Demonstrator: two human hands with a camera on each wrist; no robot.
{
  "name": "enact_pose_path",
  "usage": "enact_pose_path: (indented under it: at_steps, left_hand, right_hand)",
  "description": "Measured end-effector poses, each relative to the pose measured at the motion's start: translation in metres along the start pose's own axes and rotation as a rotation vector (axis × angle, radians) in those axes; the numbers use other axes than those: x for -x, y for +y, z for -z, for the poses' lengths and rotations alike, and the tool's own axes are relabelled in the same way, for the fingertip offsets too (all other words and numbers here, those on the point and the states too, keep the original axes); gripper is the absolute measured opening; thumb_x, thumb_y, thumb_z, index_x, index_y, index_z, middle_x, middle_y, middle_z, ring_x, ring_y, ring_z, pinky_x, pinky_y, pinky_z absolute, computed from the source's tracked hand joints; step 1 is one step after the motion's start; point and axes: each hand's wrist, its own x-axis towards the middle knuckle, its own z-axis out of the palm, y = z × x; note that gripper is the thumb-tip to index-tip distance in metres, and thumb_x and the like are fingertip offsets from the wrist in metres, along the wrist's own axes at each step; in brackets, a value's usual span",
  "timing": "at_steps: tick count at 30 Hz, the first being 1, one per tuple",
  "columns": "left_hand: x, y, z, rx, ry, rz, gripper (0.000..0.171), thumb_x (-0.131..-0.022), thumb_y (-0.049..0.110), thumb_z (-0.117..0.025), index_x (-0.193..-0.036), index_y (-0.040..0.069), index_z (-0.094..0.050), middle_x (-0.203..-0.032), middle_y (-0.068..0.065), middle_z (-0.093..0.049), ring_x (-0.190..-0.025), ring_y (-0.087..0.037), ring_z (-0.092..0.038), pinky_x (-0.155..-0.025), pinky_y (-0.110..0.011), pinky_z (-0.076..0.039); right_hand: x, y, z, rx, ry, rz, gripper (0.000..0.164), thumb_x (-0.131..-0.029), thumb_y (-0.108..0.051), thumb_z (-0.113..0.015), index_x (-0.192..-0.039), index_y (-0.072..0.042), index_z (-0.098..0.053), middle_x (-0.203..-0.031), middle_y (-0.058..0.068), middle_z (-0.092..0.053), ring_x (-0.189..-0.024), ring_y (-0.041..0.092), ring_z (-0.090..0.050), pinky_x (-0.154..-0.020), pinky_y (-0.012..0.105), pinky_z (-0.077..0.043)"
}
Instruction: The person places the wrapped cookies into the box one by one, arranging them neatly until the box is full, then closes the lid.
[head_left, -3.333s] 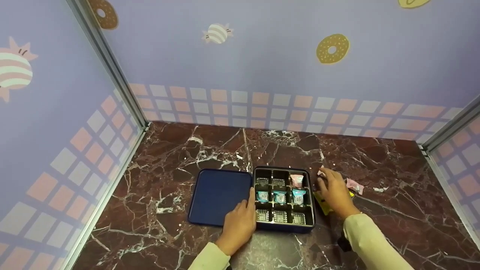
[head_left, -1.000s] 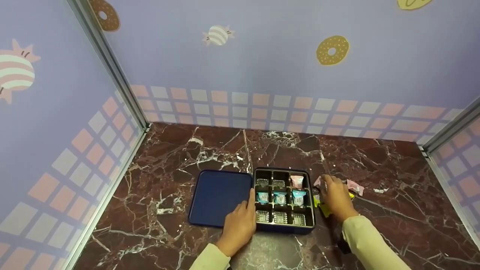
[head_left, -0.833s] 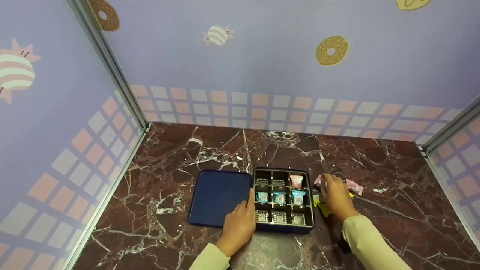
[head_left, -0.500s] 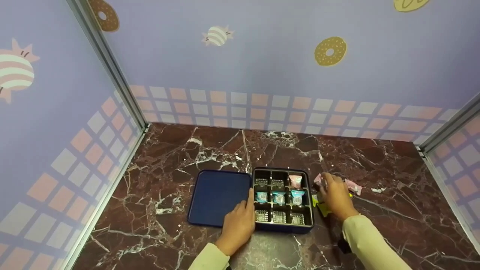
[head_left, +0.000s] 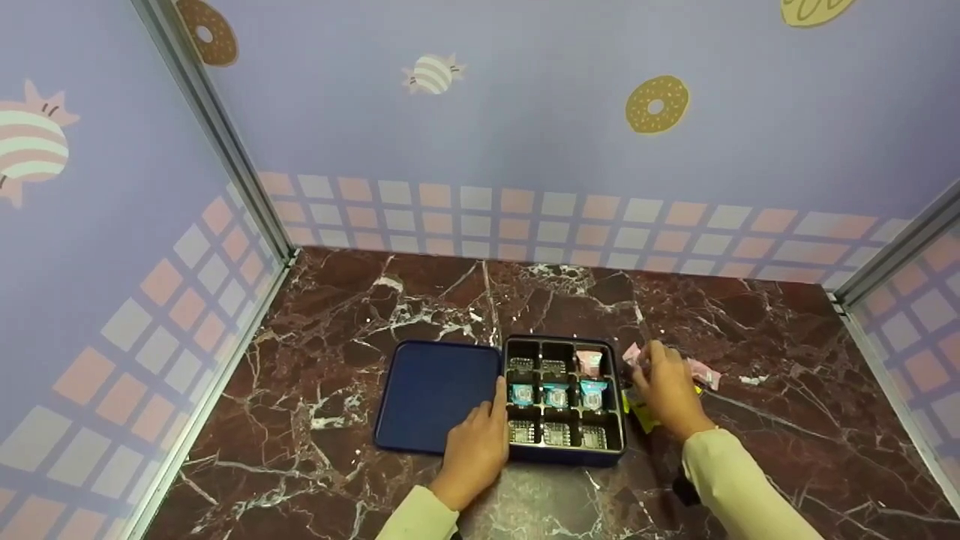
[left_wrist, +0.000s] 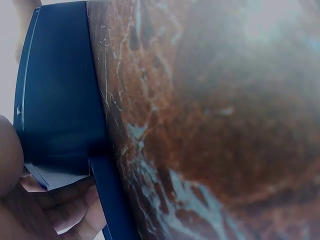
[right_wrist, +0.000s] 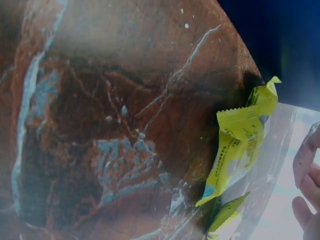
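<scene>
A dark blue tin box (head_left: 562, 455) lies open on the marble-patterned table, divided into several compartments. Blue wrapped candies (head_left: 556, 396) fill its middle row, and one pink candy (head_left: 589, 363) sits in the back right compartment. My left hand (head_left: 475, 448) grips the tin's left side near the front corner, one finger stretched along the wall; in the left wrist view its fingers (left_wrist: 70, 212) reach round that corner. Right of the tin, my right hand (head_left: 670, 391) pinches a pink wrapped candy (head_left: 632, 353), partly hidden by the fingertips.
The blue lid (head_left: 437, 397) lies flat left of the tin. Yellow wrapped candies (right_wrist: 237, 142) lie under my right hand, close to the tin's wall. Another pink candy (head_left: 703, 374) lies beyond that hand. A patterned wall (head_left: 525, 150) closes the table's back.
The right hand first came back a little toward me, then rose slightly away with the pink candy at its fingertips. The left hand has kept its place on the tin.
</scene>
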Motion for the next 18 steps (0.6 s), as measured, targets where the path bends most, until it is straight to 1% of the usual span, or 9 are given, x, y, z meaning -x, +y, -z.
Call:
enact_pose_path:
  at_steps: [3, 5, 10, 14, 18]
  left_hand:
    - [-0.0002, 0.0002, 0.0004, -0.002, 0.001, -0.002, 0.059, -0.095, 0.021, -0.057, -0.148, 0.004, -0.037, -0.079, -0.005, -0.061, -0.062, -0.019, -0.056, -0.044, -0.030, -0.040]
    - [-0.0003, 0.0002, 0.0004, -0.002, -0.001, -0.002, 0.058, -0.095, 0.021, -0.057, -0.148, 0.004, -0.037, -0.078, -0.005, -0.061, -0.062, -0.019, -0.056, -0.043, -0.031, -0.039]
    - [-0.0010, 0.0001, 0.0000, 0.002, -0.010, 0.009, 0.059, -0.095, 0.022, -0.057, -0.148, 0.004, -0.037, -0.080, -0.006, -0.062, -0.063, -0.021, -0.058, -0.045, -0.033, -0.042]
    - [-0.0012, 0.0000, -0.0006, 0.001, -0.015, 0.013, 0.059, -0.095, 0.022, -0.056, -0.148, 0.005, -0.037, -0.081, -0.007, -0.063, -0.064, -0.021, -0.059, -0.046, -0.034, -0.043]
    - [-0.0009, 0.0001, -0.0008, -0.001, -0.020, 0.017, 0.058, -0.095, 0.022, -0.055, -0.148, 0.005, -0.037, -0.081, -0.006, -0.063, -0.064, -0.021, -0.058, -0.046, -0.034, -0.043]
  right_hand:
    - [-0.0006, -0.0020, 0.0001, -0.007, 0.037, 0.034, 0.021, -0.074, 0.003, -0.069, -0.083, -0.003, -0.052, -0.074, 0.015, -0.057, -0.074, 0.037, -0.054, -0.068, 0.048, -0.041]
    - [-0.0013, -0.0030, 0.0001, -0.011, 0.048, 0.050, 0.021, -0.072, 0.004, -0.070, -0.080, -0.004, -0.052, -0.072, 0.013, -0.055, -0.073, 0.035, -0.053, -0.067, 0.046, -0.041]
    - [-0.0026, -0.0052, 0.0010, -0.006, 0.032, 0.068, 0.023, -0.072, 0.003, -0.072, -0.075, -0.006, -0.051, -0.070, 0.008, -0.052, -0.073, 0.033, -0.053, -0.070, 0.045, -0.038]
    - [-0.0026, -0.0070, 0.0024, -0.001, 0.008, 0.060, 0.020, -0.074, 0.000, -0.073, -0.078, -0.007, -0.054, -0.072, 0.008, -0.054, -0.076, 0.031, -0.054, -0.072, 0.045, -0.037]
    - [-0.0026, -0.0087, 0.0034, -0.023, -0.001, 0.052, 0.016, -0.076, -0.001, -0.072, -0.082, -0.005, -0.058, -0.075, 0.010, -0.059, -0.077, 0.030, -0.056, -0.073, 0.045, -0.038]
